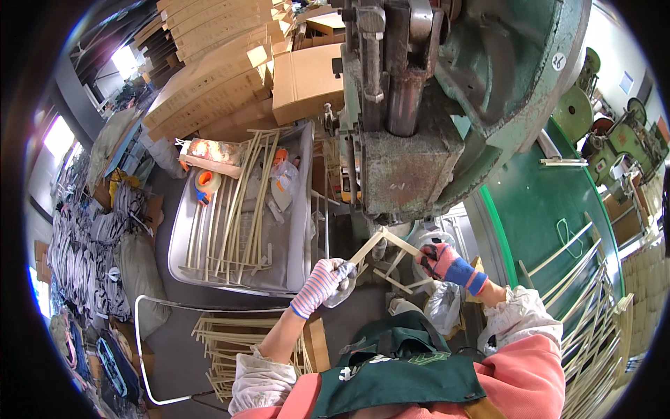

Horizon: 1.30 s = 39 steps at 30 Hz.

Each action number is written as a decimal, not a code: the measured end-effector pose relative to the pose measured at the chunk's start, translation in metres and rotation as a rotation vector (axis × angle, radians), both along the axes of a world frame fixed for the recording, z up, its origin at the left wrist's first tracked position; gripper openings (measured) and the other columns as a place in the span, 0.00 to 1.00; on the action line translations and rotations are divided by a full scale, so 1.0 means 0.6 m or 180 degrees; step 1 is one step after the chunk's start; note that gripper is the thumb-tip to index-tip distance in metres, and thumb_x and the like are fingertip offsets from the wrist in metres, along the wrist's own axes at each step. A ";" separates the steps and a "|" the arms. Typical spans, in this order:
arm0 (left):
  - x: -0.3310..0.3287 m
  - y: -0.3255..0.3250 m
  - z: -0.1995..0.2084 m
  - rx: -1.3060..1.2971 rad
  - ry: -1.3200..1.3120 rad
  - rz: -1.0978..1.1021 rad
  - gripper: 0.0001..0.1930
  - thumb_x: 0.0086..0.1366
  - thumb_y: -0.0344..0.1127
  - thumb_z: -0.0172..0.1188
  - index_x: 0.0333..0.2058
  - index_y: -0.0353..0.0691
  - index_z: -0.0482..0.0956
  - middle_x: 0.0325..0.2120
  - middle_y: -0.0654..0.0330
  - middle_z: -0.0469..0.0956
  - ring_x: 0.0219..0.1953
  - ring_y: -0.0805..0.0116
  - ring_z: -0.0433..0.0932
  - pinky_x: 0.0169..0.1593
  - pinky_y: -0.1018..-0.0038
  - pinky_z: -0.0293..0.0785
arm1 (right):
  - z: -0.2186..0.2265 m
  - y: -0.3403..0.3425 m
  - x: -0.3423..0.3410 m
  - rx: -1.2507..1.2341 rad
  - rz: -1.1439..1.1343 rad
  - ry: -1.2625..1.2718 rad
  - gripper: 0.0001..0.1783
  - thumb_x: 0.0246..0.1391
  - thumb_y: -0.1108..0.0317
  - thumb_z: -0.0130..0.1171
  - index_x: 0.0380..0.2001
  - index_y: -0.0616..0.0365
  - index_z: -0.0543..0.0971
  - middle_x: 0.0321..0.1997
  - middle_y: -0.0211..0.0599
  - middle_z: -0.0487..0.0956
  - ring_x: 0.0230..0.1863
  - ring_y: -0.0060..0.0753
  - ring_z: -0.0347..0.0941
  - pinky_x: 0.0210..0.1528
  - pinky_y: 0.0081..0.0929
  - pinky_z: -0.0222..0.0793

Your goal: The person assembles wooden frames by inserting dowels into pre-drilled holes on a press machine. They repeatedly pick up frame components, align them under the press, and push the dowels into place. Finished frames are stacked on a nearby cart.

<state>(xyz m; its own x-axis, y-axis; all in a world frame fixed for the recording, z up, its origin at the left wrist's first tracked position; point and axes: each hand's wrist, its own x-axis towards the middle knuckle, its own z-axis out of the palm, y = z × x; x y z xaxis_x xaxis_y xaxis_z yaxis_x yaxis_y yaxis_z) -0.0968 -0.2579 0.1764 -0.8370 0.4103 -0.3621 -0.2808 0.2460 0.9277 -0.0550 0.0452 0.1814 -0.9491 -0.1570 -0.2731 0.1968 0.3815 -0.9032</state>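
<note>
A green press (412, 171) stands at the centre, its block above the hands. To its right runs a green bench (534, 202); slats (593, 339) lie crisscrossed at its near right corner, some reaching onto its top. Stacked cartons (209, 91) rise beyond the far edge of a white tub (301, 209), which holds more slats lengthwise, a few overhanging its far edge. Another slat pile (230, 342) lies just off the tub's near edge, beside the left forearm. Below the press block is a V-shaped wooden piece (367, 248), point away from the person. The left hand (324, 283), in a striped glove, is closed on its left leg; the gloved right hand (443, 264) grips its right leg. A tape roll (207, 181) sits toward the tub's far left corner.
</note>
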 end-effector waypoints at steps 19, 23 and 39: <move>-0.011 -0.008 0.087 0.0014 -0.0401 -0.0402 0.11 0.65 0.39 0.53 0.29 0.37 0.77 0.13 0.67 0.70 0.12 0.83 0.61 0.13 0.82 0.54 | 0.046 0.009 -0.006 -0.0205 -0.0006 -0.0465 0.08 0.56 0.64 0.54 0.31 0.56 0.77 0.14 0.23 0.71 0.11 0.15 0.64 0.13 0.17 0.57; 0.010 0.015 0.067 -0.1792 0.2219 -0.0254 0.17 0.57 0.46 0.61 0.29 0.36 0.75 0.19 0.49 0.75 0.24 0.53 0.75 0.33 0.63 0.72 | 0.078 -0.038 0.015 -0.0665 0.0276 -0.0646 0.08 0.57 0.72 0.45 0.32 0.60 0.74 0.18 0.31 0.74 0.12 0.21 0.69 0.13 0.19 0.63; 0.204 -0.538 0.135 0.1785 0.2551 0.1936 0.14 0.60 0.46 0.58 0.32 0.42 0.69 0.18 0.67 0.66 0.18 0.78 0.64 0.20 0.79 0.60 | -0.323 0.259 0.126 0.0355 -0.0123 0.0917 0.33 0.54 0.60 0.58 0.61 0.54 0.60 0.59 0.33 0.67 0.54 0.24 0.65 0.53 0.21 0.62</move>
